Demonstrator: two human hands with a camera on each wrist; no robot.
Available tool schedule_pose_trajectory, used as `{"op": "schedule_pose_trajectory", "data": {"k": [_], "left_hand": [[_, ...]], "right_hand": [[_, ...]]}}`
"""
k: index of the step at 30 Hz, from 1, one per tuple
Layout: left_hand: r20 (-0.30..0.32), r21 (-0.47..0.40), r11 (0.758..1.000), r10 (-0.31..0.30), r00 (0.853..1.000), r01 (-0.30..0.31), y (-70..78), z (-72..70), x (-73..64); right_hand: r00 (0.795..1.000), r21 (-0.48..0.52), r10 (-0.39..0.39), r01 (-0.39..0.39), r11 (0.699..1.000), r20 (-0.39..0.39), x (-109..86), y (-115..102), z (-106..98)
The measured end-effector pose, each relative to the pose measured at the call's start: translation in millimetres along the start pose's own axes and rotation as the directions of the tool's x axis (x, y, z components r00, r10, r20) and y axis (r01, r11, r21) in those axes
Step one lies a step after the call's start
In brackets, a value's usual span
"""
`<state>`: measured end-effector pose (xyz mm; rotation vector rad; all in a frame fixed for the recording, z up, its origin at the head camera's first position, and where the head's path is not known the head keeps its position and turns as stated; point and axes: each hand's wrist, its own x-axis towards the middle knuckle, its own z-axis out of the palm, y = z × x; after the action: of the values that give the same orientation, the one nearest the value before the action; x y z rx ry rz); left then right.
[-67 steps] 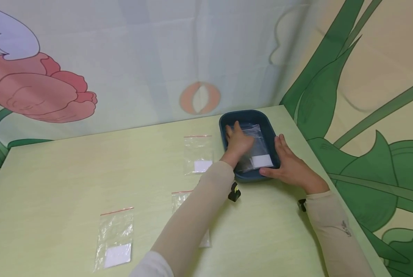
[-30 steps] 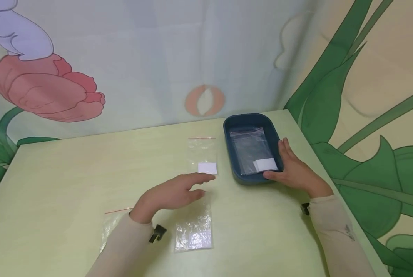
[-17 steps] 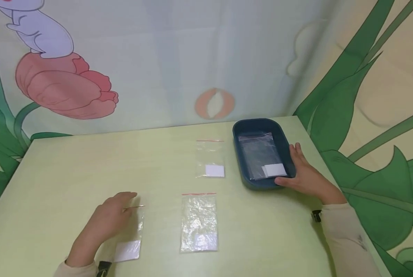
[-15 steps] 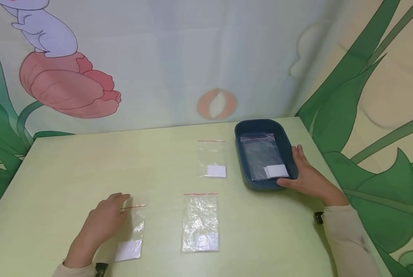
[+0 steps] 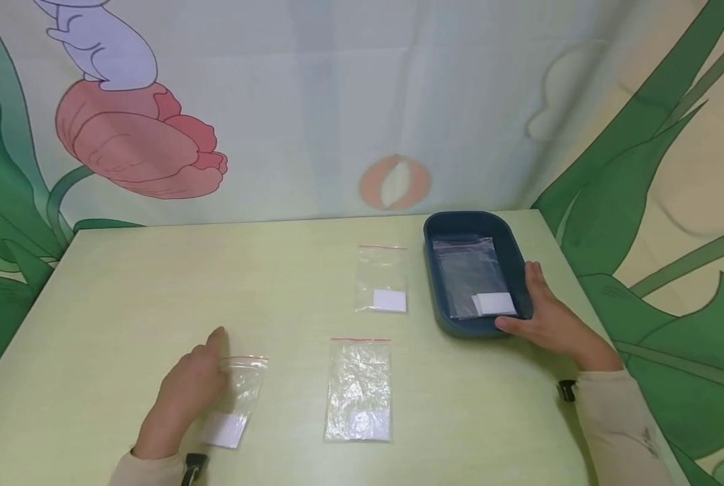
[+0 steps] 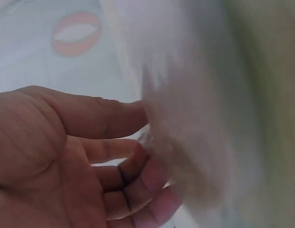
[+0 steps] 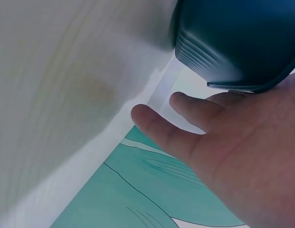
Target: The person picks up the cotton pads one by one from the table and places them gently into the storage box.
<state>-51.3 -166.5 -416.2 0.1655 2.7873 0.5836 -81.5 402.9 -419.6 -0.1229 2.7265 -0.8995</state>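
My left hand (image 5: 188,388) pinches a clear zip-lock bag (image 5: 244,388) by its upper left edge, at the front left of the table. The bag has a red seal line and a white card in its lower end, and it lies slanted. In the left wrist view the thumb and fingertips meet at blurred clear plastic (image 6: 185,156). My right hand (image 5: 550,320) rests against the right side and near corner of a dark blue tray (image 5: 437,297), its fingers mostly straight. Inside the tray lie stacked clear zip-lock bags (image 5: 465,270) with white cards.
Another zip-lock bag (image 5: 358,385) lies at the front middle of the pale table (image 5: 155,283). A third bag (image 5: 381,277) lies behind it, left of the tray. A printed curtain (image 5: 276,135) stands along the back and right edges.
My left hand has left the tray, moved left and forward to the front left bag, and taken hold of it; that bag has turned slightly. My right hand has stayed at the tray.
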Motion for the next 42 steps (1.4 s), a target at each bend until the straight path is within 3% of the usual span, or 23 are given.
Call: {"op": "schedule_pose_trajectory", "data": {"k": [5, 10, 16, 21, 24, 28, 33, 38, 42], "left_hand": [[0.004, -0.053, 0.998, -0.02, 1.0, 0.02, -2.3, -2.4, 2.2], [-0.027, -0.181, 0.983, -0.012, 1.0, 0.007, -5.8, -9.6, 5.6], [-0.074, -0.332, 0.942, 0.019, 0.997, -0.043, -13.3, -15.9, 7.6], [-0.117, -0.375, 0.918, 0.092, 0.989, -0.13, -12.8, -20.1, 5.2], [-0.139, -0.421, 0.888, 0.138, 0.981, -0.185, -11.8, -20.7, 5.7], [-0.154, -0.482, 0.85, 0.156, 0.976, -0.212, -9.7, -21.0, 6.0], [-0.176, -0.46, 0.858, 0.165, 0.971, -0.229, -6.1, -22.8, 4.8], [-0.141, -0.469, 0.846, 0.212, 0.967, -0.254, 0.5, -29.4, 2.2], [-0.118, -0.418, 0.862, 0.263, 0.958, -0.288, 6.8, -35.3, 1.4]], "right_hand": [[1.0, 0.015, -0.002, 0.002, 1.0, 0.005, 1.6, -1, 0], [1.0, 0.016, 0.001, -0.001, 1.0, 0.01, 1.4, -2, 1], [1.0, 0.016, -0.008, 0.008, 1.0, 0.004, -0.5, -3, 0], [1.0, 0.016, -0.013, 0.013, 1.0, -0.002, -0.8, -3, 0], [1.0, 0.018, -0.013, 0.013, 1.0, -0.003, -0.8, -3, 0], [1.0, 0.019, -0.012, 0.012, 1.0, -0.002, -1.1, -3, 0], [1.0, 0.02, -0.009, 0.009, 1.0, -0.001, -1.1, -2, 1], [1.0, 0.017, -0.008, 0.008, 1.0, -0.003, -0.5, -2, 1], [1.0, 0.013, -0.005, 0.005, 1.0, -0.005, -0.6, -2, 0]]}}
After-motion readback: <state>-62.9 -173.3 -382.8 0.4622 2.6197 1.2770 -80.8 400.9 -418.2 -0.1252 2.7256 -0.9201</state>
